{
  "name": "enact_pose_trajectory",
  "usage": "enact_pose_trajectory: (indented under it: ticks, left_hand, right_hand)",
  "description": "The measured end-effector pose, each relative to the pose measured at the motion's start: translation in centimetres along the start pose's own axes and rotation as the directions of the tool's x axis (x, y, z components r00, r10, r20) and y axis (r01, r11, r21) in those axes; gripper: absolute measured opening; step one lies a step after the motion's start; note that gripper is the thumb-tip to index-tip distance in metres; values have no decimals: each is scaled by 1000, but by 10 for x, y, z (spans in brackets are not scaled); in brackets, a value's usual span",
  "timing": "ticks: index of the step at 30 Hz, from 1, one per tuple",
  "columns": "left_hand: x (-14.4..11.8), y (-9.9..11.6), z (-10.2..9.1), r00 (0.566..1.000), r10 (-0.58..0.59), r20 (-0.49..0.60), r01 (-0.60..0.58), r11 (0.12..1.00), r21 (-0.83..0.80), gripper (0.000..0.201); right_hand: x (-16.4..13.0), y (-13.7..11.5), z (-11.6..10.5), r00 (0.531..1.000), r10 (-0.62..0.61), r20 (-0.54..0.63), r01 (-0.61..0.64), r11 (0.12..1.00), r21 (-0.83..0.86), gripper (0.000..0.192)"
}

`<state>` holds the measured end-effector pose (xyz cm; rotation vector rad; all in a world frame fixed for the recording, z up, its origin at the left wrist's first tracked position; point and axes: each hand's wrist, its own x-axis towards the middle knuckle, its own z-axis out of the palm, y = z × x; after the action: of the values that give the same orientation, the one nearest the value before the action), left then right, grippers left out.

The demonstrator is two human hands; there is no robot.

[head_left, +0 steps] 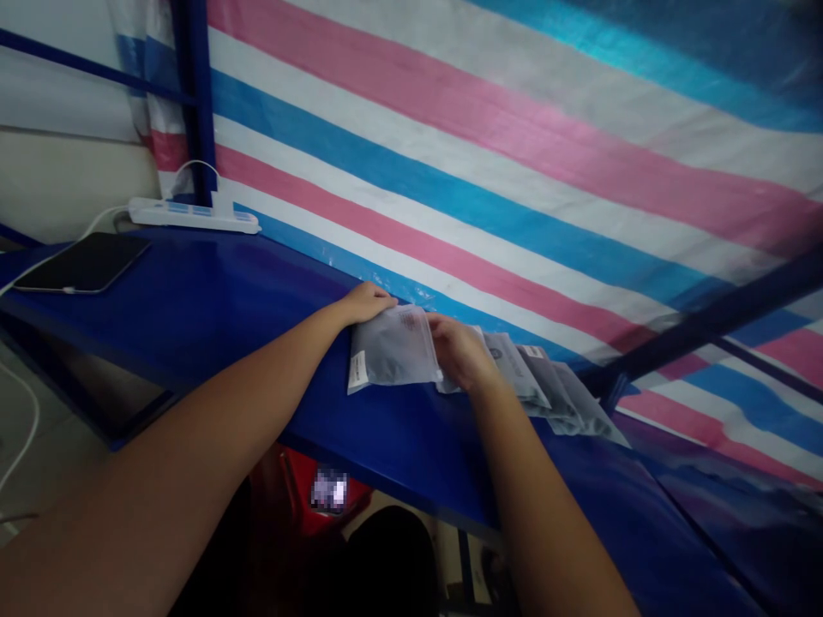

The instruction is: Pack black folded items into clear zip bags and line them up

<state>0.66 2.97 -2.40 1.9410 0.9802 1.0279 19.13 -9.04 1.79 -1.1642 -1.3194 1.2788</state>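
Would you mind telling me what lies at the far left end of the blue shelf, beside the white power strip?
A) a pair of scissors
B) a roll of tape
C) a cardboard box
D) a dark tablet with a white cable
D: a dark tablet lies flat at the left end of the blue shelf, with a white cable at its edge, just below the white power strip.

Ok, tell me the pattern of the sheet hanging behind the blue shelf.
Diagonal pink, white and blue stripes on the sheet, plainest in the head view.

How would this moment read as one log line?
left hand: on top pouch | right hand: on pouch row | surface: blue shelf
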Motion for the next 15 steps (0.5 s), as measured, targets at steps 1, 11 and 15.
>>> enact_pose_trajectory:
  ticks: [1, 11, 15]
  left_hand:
    - [0, 0, 0, 1000, 4, 2, -4, 1000, 1, 32]
    - [-3, 3, 7, 1000, -11, -10, 11, 999, -48, 35]
    - [-3, 6, 12, 1000, 11, -11, -12, 997, -73, 37]
  right_hand:
    - [-1, 0, 0, 1000, 3, -28, -4, 999, -35, 28]
    - [-7, 5, 14, 993, 117, 1, -117, 989, -92, 27]
    - [-6, 8, 18, 989, 139, -58, -143, 986, -82, 25]
